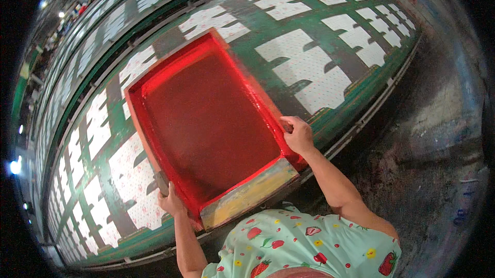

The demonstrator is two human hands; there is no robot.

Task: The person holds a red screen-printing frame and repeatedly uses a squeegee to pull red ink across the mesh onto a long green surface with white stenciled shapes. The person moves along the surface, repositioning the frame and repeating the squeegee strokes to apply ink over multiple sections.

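Observation:
A large rectangular screen printing frame (pixel 252 188) lies tilted across my view, its mesh (pixel 206 123) dark red and its inner walls coated in wet-looking bright red ink. My left hand (pixel 171 201) is closed around a grey handle on the frame's left side. On the opposite side, my right hand (pixel 298 135) grips a small handle, fingers curled over it. Beneath and around the frame are white cut fabric pieces (pixel 304 69) with tiny printed dots. Those on the left (pixel 135 180) carry small reddish motifs. Whether the frame touches the fabric I cannot tell.
A long green printing table (pixel 258 56) with dark patches runs from lower left to upper right. Its near rail (pixel 361 123) curves past me. More tables with white pieces (pixel 111 25) stand beyond on the left. A stained dark floor (pixel 423 175) is at the right.

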